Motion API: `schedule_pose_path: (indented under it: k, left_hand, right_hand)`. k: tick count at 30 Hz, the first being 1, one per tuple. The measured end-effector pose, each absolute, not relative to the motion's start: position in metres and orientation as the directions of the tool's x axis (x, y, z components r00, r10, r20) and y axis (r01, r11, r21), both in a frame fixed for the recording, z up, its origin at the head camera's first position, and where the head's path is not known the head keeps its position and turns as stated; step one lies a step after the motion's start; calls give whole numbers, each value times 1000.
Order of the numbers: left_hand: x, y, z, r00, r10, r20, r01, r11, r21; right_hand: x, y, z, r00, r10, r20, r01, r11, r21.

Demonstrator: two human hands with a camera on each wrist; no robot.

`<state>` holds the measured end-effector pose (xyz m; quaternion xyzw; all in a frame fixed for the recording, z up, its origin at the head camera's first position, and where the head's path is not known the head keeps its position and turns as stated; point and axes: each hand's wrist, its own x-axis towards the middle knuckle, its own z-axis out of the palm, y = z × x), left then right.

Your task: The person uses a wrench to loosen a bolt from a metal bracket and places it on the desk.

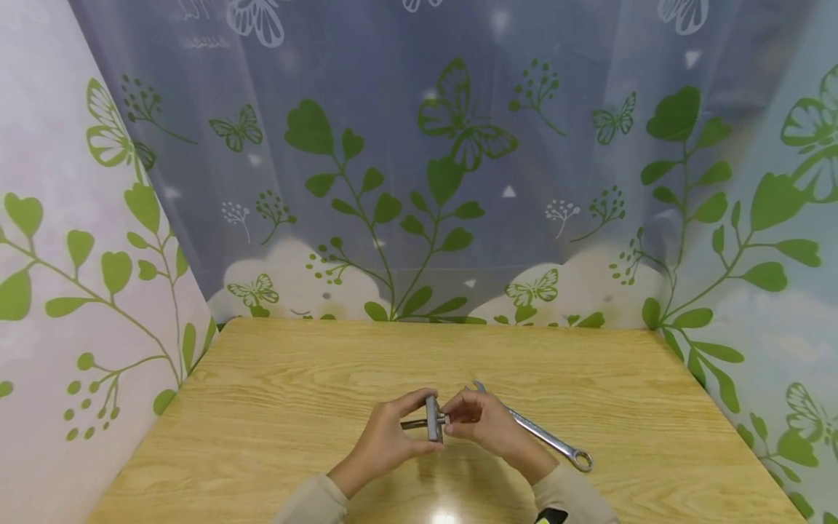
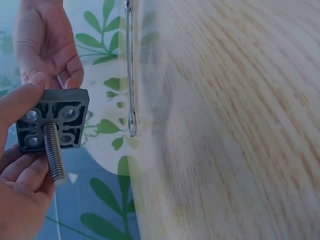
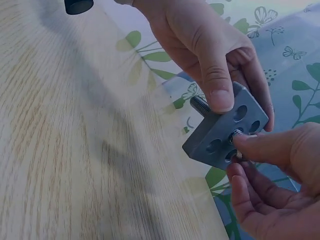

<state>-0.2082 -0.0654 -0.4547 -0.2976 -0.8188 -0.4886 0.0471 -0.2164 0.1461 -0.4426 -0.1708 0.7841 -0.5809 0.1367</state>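
Observation:
My left hand point(image 1: 386, 435) grips a grey square plate point(image 1: 433, 419) by its edges, thumb on one side and fingers on the other. Four holes surround the plate's middle, where a threaded bolt point(image 2: 54, 154) passes through and sticks out on the left-hand side. On the opposite face, a short threaded end point(image 3: 237, 134) shows. There my right hand point(image 3: 272, 172) pinches a small metal nut point(image 3: 239, 156), mostly covered by thumb and fingertips. Both hands are above the wooden table point(image 1: 294, 378), close together.
A combination wrench point(image 1: 546, 437) lies slantwise on the table, its ring end point(image 1: 580, 459) to the right and its open end partly behind my right hand. Patterned curtains point(image 1: 393, 182) with green leaves and butterflies border the table's back and sides.

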Motion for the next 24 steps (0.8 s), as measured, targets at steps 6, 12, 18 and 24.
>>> schedule_pose_path:
  k: [6,12,18,24]
  left_hand:
    - [-209,-67,-454,-830,429,356,514,341,787]
    - [-208,-67,-454,-826,431,364,521,335,785]
    - [-208,-69,-455,-822,427,377,532,339,776]
    - [-209,-68,-458,-813,428,396,558,376,740]
  right_hand:
    - [-215,145,-442,-911,-411,33,-146,246,-958]
    - [-214,145,-444,-908,-416,43,-151,232,-961]
    - [-214,149,-445,-892,-451,-45,-54,205,-977]
    - [-216,147,-451,-860,-484,-160,67,204,-977]
